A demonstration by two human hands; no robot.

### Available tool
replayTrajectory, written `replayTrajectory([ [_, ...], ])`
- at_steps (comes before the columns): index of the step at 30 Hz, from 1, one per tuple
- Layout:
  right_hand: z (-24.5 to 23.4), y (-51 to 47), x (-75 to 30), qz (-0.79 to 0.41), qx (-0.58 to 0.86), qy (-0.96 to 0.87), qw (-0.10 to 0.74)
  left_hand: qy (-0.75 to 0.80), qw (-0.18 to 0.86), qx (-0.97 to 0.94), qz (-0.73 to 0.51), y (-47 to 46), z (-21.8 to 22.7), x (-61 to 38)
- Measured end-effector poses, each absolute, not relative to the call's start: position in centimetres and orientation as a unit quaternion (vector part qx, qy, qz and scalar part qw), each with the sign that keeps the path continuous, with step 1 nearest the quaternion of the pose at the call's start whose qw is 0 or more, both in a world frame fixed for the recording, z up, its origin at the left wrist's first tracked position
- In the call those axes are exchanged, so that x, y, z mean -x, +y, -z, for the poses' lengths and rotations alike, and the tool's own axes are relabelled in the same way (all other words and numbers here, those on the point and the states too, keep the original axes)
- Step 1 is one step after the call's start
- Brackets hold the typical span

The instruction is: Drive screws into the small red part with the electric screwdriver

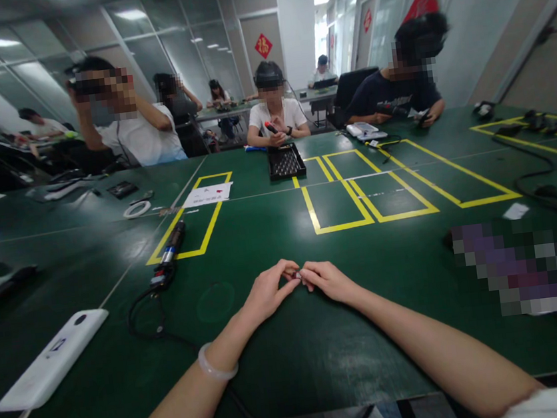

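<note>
My left hand (269, 289) and my right hand (327, 280) meet above the green table (293, 341), fingertips almost touching. Between them is a tiny pale item (298, 275), too small to name. Thumb and fingers of both hands are closed in a pinch around it, and the fingers partly hide it. A pale bracelet (218, 363) circles my left wrist.
Left of my arms lie a white power strip (54, 359) and a black cable with a cylindrical device (166, 259). Yellow tape rectangles (341, 227) mark the table. Across it, a person holds a red-tipped tool near a black tray (286, 162). A blurred purple object (509, 266) lies right.
</note>
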State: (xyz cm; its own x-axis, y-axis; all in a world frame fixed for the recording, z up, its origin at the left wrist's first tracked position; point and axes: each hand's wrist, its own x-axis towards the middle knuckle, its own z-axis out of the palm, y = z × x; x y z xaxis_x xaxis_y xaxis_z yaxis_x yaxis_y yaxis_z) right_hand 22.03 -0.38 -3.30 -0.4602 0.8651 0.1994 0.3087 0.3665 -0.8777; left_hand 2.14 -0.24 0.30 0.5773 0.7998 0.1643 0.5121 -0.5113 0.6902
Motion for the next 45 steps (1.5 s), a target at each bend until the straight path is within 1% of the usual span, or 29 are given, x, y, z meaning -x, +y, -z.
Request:
replayTrajectory([
  [2, 3.4, -0.4, -22.1, -0.413, 0.388, -0.748, 0.345, 0.395, 0.294, -0.837, -0.239, -0.3, -0.3, -2.1],
  [8, 3.7, -0.5, -21.8, -0.454, 0.369, -0.708, 0.396, 0.408, 0.28, -0.837, -0.235, -0.1, -0.4, -1.8],
  [14, 3.7, -0.5, -21.8, -0.424, 0.381, -0.728, 0.38, 0.397, 0.264, -0.856, -0.201, 0.6, -0.7, -1.5],
  [16, 3.7, -0.4, -21.9, -0.425, 0.389, -0.724, 0.38, 0.422, 0.214, -0.856, -0.208, 1.7, -0.9, -0.2],
  [19, 3.8, -0.3, -22.0, -0.43, 0.398, -0.713, 0.384, 0.531, 0.075, -0.814, -0.223, 4.2, -1.0, 3.9],
  [22, 3.9, -0.3, -22.0, -0.43, 0.395, -0.715, 0.385, 0.687, -0.059, -0.699, -0.189, 6.3, -0.5, 9.9],
  [24, 3.9, -0.3, -22.0, -0.428, 0.389, -0.72, 0.384, 0.765, -0.098, -0.616, -0.159, 7.1, -0.1, 13.8],
  [26, 3.9, -0.3, -22.0, -0.428, 0.385, -0.722, 0.383, 0.811, -0.071, -0.567, -0.123, 7.4, 0.3, 16.9],
  [29, 3.8, -0.3, -21.9, -0.43, 0.39, -0.721, 0.378, 0.838, -0.014, -0.54, -0.077, 7.5, 0.4, 19.5],
  [35, 4.0, -0.2, -21.9, -0.431, 0.392, -0.72, 0.378, 0.844, 0.039, -0.534, -0.045, 8.1, 0.0, 20.5],
  [38, 4.1, -0.1, -21.9, -0.431, 0.39, -0.72, 0.38, 0.829, 0.037, -0.556, -0.038, 8.0, -0.1, 19.4],
  [45, 4.1, 0.0, -21.8, -0.438, 0.393, -0.712, 0.383, 0.783, -0.022, -0.621, -0.027, 7.4, 0.0, 14.3],
])
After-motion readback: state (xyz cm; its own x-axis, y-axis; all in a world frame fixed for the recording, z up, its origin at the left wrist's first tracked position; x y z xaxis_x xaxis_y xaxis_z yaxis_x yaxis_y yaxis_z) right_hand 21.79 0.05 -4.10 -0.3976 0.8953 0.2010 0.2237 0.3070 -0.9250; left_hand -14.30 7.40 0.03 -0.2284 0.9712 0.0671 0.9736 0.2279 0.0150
